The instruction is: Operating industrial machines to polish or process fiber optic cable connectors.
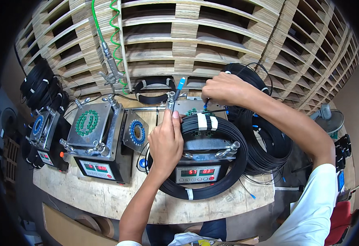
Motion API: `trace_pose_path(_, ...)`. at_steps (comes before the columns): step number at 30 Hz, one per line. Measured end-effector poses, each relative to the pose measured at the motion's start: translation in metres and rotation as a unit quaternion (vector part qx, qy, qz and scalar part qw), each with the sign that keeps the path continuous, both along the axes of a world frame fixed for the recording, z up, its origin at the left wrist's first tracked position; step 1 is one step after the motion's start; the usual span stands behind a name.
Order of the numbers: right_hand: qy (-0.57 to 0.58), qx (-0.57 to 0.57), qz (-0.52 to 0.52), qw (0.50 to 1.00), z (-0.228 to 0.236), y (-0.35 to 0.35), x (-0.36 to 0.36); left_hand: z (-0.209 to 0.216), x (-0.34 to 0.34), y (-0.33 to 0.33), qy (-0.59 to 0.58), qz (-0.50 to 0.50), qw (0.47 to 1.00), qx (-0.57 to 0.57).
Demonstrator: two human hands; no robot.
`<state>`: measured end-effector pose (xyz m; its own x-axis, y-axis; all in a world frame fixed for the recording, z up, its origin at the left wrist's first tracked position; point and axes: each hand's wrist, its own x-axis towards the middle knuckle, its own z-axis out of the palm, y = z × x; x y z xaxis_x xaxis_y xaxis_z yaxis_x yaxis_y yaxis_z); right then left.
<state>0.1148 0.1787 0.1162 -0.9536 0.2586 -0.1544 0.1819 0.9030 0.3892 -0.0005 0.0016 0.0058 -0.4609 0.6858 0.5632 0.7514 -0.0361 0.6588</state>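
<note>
My left hand (pixel 165 143) is closed around a black cable whose blue connector (pixel 180 83) points upward above the thumb. My right hand (pixel 225 88) reaches over the middle polishing machine (pixel 204 144), fingers pinched at a second blue connector (pixel 205 105) on the cable. That connector is at the machine's top plate, which carries green holders (pixel 191 111); whether it sits in one is hard to tell. A large coil of black cable (pixel 240 164), bound with white tape, leans upright in front of this machine, partly covering it and touching my left hand's side.
A similar machine with a green-ringed plate (pixel 87 123) stands to the left, another (pixel 42 135) farther left. A blue-ringed disc (pixel 137 132) stands between machines. Cable coils (pixel 269 151) pile at right. An air gun (pixel 113 71) hangs before stacked wooden pallets (pixel 220 28).
</note>
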Motion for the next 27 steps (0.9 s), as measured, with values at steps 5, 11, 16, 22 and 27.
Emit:
trace_pose_path(5,-0.022,-0.014,-0.021,0.999,-0.007,0.0,-0.002,-0.002,0.001,0.001,-0.002,0.002,1.0,-0.003)
trace_pose_path(11,-0.078,0.016,-0.056,0.995,-0.004,-0.019,-0.015,-0.002,0.003,-0.002,-0.021,-0.003,1.0,-0.012)
trace_pose_path(16,-0.087,0.028,-0.036,0.995,-0.019,-0.017,-0.028,-0.001,0.001,-0.004,-0.027,0.001,1.0,-0.015)
trace_pose_path(22,-0.063,0.007,-0.018,0.998,-0.024,-0.018,-0.027,0.0,0.004,-0.002,-0.023,0.002,1.0,-0.012)
trace_pose_path(27,-0.095,0.024,-0.038,0.994,-0.024,-0.021,-0.034,-0.003,0.002,-0.003,-0.035,-0.011,0.999,0.007)
